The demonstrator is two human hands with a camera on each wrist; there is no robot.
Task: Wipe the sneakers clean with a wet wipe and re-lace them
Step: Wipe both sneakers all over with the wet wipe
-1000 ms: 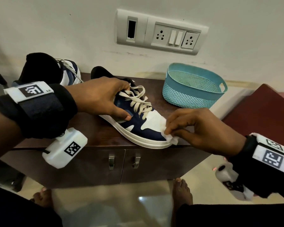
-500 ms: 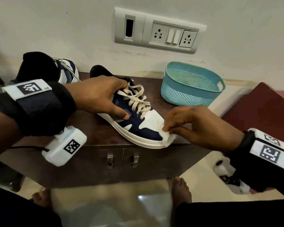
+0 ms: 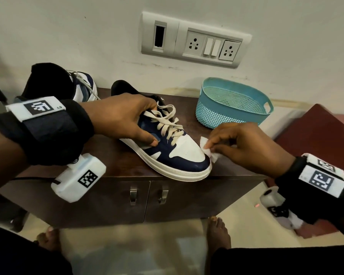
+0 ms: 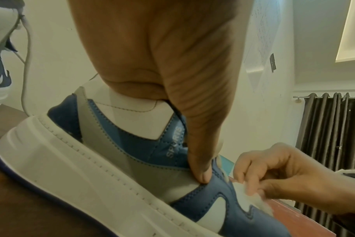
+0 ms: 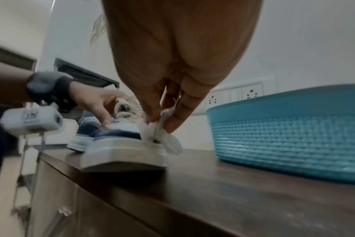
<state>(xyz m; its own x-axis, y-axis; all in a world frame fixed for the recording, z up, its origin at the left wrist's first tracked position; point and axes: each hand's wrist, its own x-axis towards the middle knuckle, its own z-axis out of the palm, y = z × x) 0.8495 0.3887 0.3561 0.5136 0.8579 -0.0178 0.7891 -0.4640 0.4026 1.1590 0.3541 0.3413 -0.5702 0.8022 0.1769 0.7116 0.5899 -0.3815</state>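
Note:
A navy and white sneaker (image 3: pixel 179 153) with cream laces (image 3: pixel 167 124) lies on the dark wooden cabinet top (image 3: pixel 115 163), toe toward me. My left hand (image 3: pixel 125 120) grips it over the collar, thumb pressed on its near side (image 4: pixel 201 173). My right hand (image 3: pixel 240 143) pinches a white wet wipe (image 3: pixel 209 149) against the right side of the toe (image 5: pixel 164 133). The second sneaker (image 3: pixel 83 86) stands at the back left, partly hidden behind my left wrist.
A teal perforated basket (image 3: pixel 232 104) sits at the back right of the cabinet (image 5: pixel 290 131). A socket panel (image 3: pixel 195 44) is on the wall behind. A red-brown surface (image 3: pixel 322 139) lies to the right. My bare feet (image 3: pixel 218 235) are on the floor below the cabinet doors.
My right hand with the wipe has moved from the front tip of the toe up and round to its right side. The left hand keeps its hold on the sneaker.

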